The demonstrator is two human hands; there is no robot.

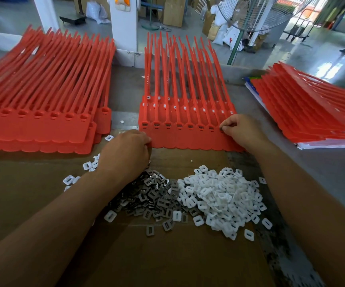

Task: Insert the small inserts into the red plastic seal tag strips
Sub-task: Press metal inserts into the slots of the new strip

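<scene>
Workshop floor behind; grey desk (312, 162), cardboard sheet (167, 255) along its near edge. Far-left corner: left stack (43, 125) of red strips. I see the left grip (126, 150) curled on the near-left corner of the middle tag strip (188, 139), desk centre. Grey inserts (155, 197) and white inserts (219, 195) are heaped on the cardboard. Right grip (240, 129) pinches a dark insert (222, 128) at the strip's rightmost socket. Right edge: right stack (312, 112).

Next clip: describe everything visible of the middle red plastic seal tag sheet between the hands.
The middle red plastic seal tag sheet lies flat, scalloped tag edge nearest, thin tails pointing away. Front-row sockets hold dark metal inserts; the right hand pinches one at the rightmost socket. The left hand grips its left corner.
</scene>
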